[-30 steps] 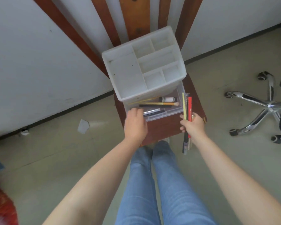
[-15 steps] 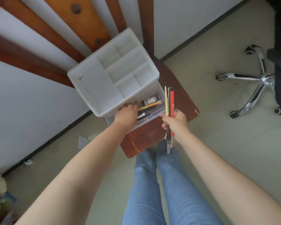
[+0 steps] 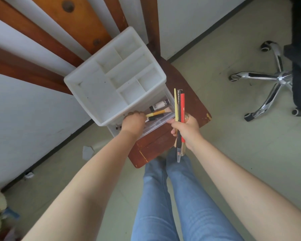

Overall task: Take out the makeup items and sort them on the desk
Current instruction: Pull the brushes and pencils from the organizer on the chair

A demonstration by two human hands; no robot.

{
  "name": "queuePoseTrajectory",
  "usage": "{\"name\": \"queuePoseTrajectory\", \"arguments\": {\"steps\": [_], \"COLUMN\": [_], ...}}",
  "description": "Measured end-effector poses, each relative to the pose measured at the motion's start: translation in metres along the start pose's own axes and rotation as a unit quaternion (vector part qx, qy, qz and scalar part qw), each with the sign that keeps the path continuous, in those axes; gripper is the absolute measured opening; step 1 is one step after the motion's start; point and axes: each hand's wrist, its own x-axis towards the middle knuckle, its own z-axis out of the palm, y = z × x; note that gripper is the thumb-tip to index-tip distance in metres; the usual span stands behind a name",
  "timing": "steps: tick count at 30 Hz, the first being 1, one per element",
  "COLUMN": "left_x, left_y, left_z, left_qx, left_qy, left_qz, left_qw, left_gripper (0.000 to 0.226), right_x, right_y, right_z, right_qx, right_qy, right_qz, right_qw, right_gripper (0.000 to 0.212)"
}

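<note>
Your right hand [image 3: 185,130] squeezes a bunch of pencils [image 3: 180,119]. Your left hand [image 3: 133,121] curls into the drawer [image 3: 161,121], around the brush [image 3: 157,113] I think. Grab more and the pencils may slip.

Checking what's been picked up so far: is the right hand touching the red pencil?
Touching. The head view shows the right hand gripping the red pencil in a bundle with a yellow stick, fingers wrapped round them.
</note>
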Motion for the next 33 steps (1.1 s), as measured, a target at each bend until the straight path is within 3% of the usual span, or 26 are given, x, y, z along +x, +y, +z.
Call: {"name": "queuePoseTrajectory", "arguments": {"steps": [3, 6, 8, 11, 13, 16, 18, 20, 24, 30, 33], "left_x": [-0.004, -0.011, -0.014, -0.012, -0.007, 0.0, 0.004, 0.005, 0.008, 0.015, 0.021], "left_y": [-0.003, -0.004, -0.003, 0.002, 0.007, 0.011, 0.013, 0.015, 0.016, 0.02, 0.025], "left_z": [-0.001, 0.0, -0.001, -0.005, -0.009, -0.01, -0.008, -0.006, -0.008, -0.015, -0.015], "left_qx": [-0.056, -0.09, -0.097, -0.109, -0.123, -0.164, -0.195, -0.23, -0.295, -0.364, -0.405], "left_qy": [0.011, 0.021, 0.026, 0.041, 0.053, 0.071, 0.072, 0.062, 0.036, -0.019, -0.025], "left_qz": [-0.007, -0.001, 0.005, -0.005, -0.024, -0.043, -0.035, -0.019, -0.006, 0.0, -0.03], "left_qw": [0.998, 0.996, 0.995, 0.993, 0.991, 0.983, 0.978, 0.971, 0.955, 0.931, 0.913], "left_gripper": [0.032, 0.03, 0.026, 0.021, 0.019, 0.016, 0.016, 0.026, 0.031, 0.017, 0.02], "right_x": [-0.003, -0.002, 0.001, 0.005, 0.003, 0.009, 0.012, 0.016, 0.028, 0.036, 0.036], "right_y": [0.0, 0.001, 0.002, 0.004, 0.008, 0.022, 0.029, 0.034, 0.017, -0.006, -0.012], "right_z": [0.002, 0.002, 0.003, 0.0, -0.008, -0.027, -0.039, -0.047, -0.046, -0.043, -0.039], "right_qx": [0.05, 0.026, -0.024, -0.17, -0.337, -0.498, -0.575, -0.642, -0.714, -0.744, -0.75], "right_qy": [0.007, 0.018, 0.058, 0.123, 0.153, 0.203, 0.16, 0.088, 0.019, -0.001, -0.01], "right_qz": [0.0, -0.002, -0.002, -0.028, -0.065, -0.289, -0.395, -0.409, -0.338, -0.376, -0.382], "right_qw": [0.999, 0.999, 0.998, 0.977, 0.927, 0.792, 0.698, 0.643, 0.613, 0.553, 0.54], "right_gripper": [0.026, 0.025, 0.013, 0.013, 0.015, 0.021, 0.013, 0.011, 0.043, 0.032, 0.039]}}
